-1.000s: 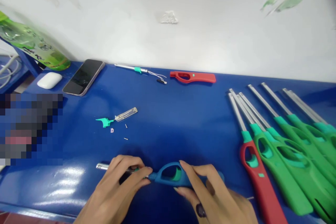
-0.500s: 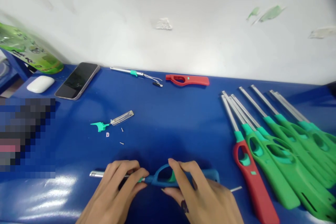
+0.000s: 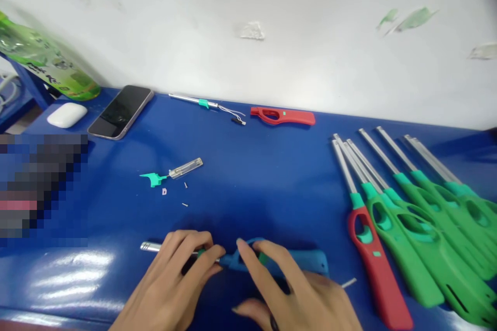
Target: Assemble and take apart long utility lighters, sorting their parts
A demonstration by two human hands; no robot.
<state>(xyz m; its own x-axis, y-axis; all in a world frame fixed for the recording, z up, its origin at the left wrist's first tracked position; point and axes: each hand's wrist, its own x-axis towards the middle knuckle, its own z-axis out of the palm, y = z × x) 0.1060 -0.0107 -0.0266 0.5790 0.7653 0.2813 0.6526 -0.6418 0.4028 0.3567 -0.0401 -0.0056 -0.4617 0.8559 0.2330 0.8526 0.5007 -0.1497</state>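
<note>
A blue long-reach lighter [image 3: 308, 261] lies crosswise near the front of the table, its metal tube [image 3: 150, 246] pointing left. My left hand [image 3: 174, 274] is closed round the tube beside a green collar, fingers pinching close to the handle's neck. Over the handle, my right hand [image 3: 295, 284] hooks its fore and middle fingers across the trigger opening; its thumb stands off the lighter. A thin pale rod [image 3: 348, 283] sticks out behind this hand, and a dark bit shows at the palm. Whether these two belong together I cannot tell.
Green lighters [image 3: 411, 264] and a red lighter [image 3: 380, 269] lie at right. A red handle shell [image 3: 297, 117] and a metal tube with wires [image 3: 190, 98] are by the wall. A clear tank with green trigger [image 3: 186, 168], small screws, a phone [image 3: 121, 112], white case [image 3: 67, 115] and bottle [image 3: 46, 62] sit left.
My right thumb has come away from the blue lighter's handle, and the forefinger has shifted left across the opening. My left hand keeps its grip. The whole view has shifted slightly.
</note>
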